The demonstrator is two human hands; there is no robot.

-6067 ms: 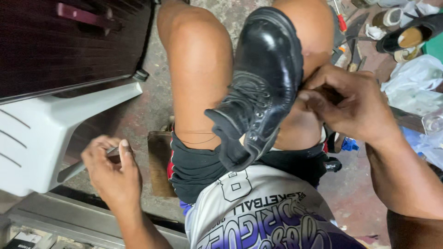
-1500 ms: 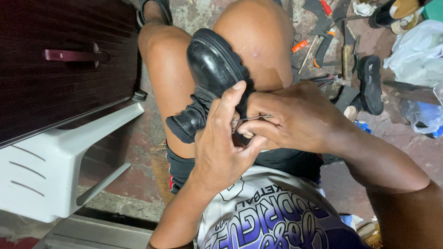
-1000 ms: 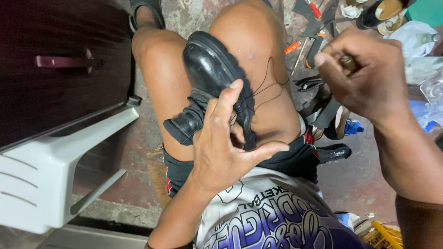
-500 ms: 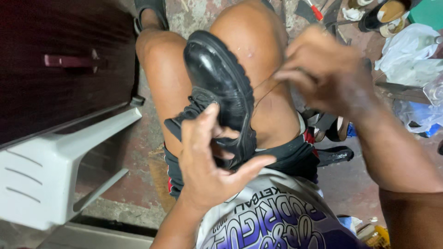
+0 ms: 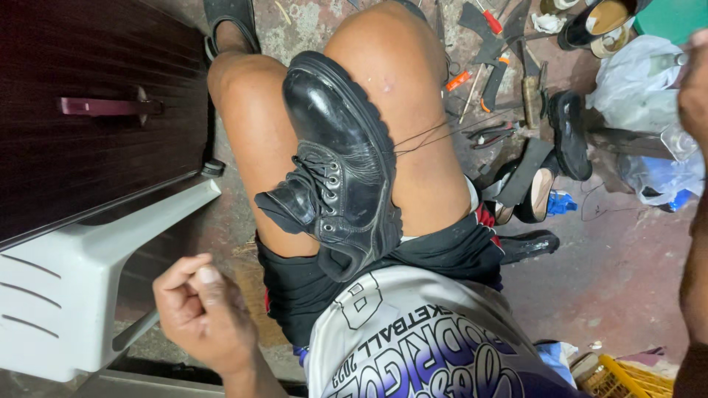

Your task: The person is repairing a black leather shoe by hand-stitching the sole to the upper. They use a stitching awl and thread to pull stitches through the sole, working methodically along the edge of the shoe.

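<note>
A black lace-up boot (image 5: 343, 166) lies wedged between my bare thighs, toe pointing away and its thick sole to the right. Two thin dark threads (image 5: 435, 136) run taut from the sole's edge off to the right. My left hand (image 5: 206, 313) is a closed fist at the lower left, well clear of the boot, and nothing shows in it. Only the edge of my right hand (image 5: 695, 88) and forearm show at the far right border, with the fingers out of sight.
A white plastic chair (image 5: 66, 273) stands at the left under a dark wooden panel with a handle (image 5: 103, 107). Hand tools (image 5: 490, 44), several shoes (image 5: 568, 133) and plastic bags (image 5: 641, 81) litter the floor at the right. A yellow crate (image 5: 627, 376) sits at the bottom right.
Both hands have left the boot. The left hand drew back down to the lower left as a fist, and the right swung out to the far right, leaving the threads stretched.
</note>
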